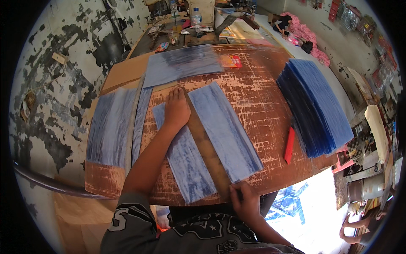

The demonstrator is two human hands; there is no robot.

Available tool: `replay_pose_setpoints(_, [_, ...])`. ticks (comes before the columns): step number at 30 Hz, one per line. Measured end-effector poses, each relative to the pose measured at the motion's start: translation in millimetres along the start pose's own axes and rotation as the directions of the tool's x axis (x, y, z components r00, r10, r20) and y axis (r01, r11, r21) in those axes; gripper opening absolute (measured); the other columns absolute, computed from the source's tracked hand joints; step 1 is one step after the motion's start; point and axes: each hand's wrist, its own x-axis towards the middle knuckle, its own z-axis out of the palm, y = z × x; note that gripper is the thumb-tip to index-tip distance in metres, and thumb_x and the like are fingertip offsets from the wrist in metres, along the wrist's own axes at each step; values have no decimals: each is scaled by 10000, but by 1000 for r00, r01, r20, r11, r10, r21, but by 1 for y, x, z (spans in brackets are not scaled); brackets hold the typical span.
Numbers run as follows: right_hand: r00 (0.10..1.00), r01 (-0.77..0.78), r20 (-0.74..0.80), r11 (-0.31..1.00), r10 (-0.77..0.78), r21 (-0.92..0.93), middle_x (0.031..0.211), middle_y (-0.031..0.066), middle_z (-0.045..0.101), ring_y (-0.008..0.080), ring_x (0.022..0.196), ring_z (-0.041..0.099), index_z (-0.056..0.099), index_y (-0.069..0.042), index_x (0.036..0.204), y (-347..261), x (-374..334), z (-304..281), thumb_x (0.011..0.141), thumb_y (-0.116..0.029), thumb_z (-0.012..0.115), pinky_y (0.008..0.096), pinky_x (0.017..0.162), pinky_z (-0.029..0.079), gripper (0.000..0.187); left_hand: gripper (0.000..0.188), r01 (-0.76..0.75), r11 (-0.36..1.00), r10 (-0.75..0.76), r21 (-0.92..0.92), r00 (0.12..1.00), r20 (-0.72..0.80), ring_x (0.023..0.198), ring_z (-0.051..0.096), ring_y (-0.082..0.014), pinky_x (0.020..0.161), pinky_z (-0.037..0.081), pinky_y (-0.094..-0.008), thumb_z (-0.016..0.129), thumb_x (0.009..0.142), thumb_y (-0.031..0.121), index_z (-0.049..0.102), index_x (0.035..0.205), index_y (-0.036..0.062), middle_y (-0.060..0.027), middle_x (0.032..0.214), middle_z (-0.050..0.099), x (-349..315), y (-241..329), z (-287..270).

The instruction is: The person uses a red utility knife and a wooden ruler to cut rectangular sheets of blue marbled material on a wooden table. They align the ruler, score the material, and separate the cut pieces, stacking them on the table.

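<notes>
A flat brown strip [206,144] lies slantwise across blue, streaky sheets that look like thin plastic. One part of the sheets [224,127] shows to its right, another part [190,165] to its left. My left hand [176,109] presses down with outstretched fingers on the strip's far end and the sheet beside it. By the strip's near end, at the table's front edge, my right hand [246,200] has its fingers closed in a pinch at the sheet's corner. What they hold is hidden or too small to name.
A tall stack of dark blue sheets [315,108] stands on the right of the scratched brown table [258,101], with a red bar-shaped object [289,144] beside it. More sheets lie at left [112,127] and at back [182,65]. A person [282,25] sits beyond, near pink material.
</notes>
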Motion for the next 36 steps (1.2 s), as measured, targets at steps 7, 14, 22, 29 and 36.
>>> replay_pose_setpoints(7, [998, 2, 55, 999, 0, -48, 971, 193, 653, 413, 877, 693, 655, -9, 1034, -8, 4, -5, 977, -31, 723, 499, 732, 549, 91, 545, -16, 999, 20, 44, 995, -101, 1429, 518, -478, 1231, 367, -547, 571, 964, 124, 561, 1453, -117, -315, 1496, 582, -2, -2, 8])
replay_pose_setpoints(14, [997, -38, 53, 966, 53, -257, 1062, 192, 653, 395, 956, 667, 689, -22, 1035, -26, 6, -8, 951, -62, 753, 479, 784, 530, 113, 549, -34, 998, 42, 60, 989, -142, 1374, 566, -445, 1189, 413, -531, 598, 960, 123, 556, 1458, -104, -292, 1484, 598, -3, -4, 9])
replay_pose_setpoints(22, [993, 115, 79, 931, -93, -346, 1341, 130, 650, 346, 1320, 583, 755, -115, 1164, -25, 11, -6, 911, -48, 740, 577, 1092, 419, 262, 565, -17, 996, 26, 83, 993, -112, 1391, 561, -437, 1198, 412, -532, 606, 971, 135, 537, 1480, -100, -278, 1523, 576, -3, -1, 7])
replay_pose_setpoints(29, [966, 205, 217, 926, -140, -317, 1547, 92, 614, 332, 1531, 475, 763, -133, 1241, -5, 13, -9, 932, -106, 725, 628, 1260, 282, 312, 534, -44, 994, 62, 105, 983, -173, 1341, 579, -415, 1181, 421, -505, 608, 938, 135, 589, 1418, -99, -271, 1460, 613, -2, -6, 13])
replay_pose_setpoints(36, [948, 213, 294, 932, -124, -293, 1628, 99, 549, 348, 1570, 422, 714, -142, 1379, -9, 10, -14, 943, -284, 775, 650, 1273, 259, 463, 531, -70, 994, 84, 85, 982, -171, 1331, 592, -405, 1172, 431, -503, 604, 946, 136, 593, 1424, -95, -262, 1460, 623, -2, -7, 8])
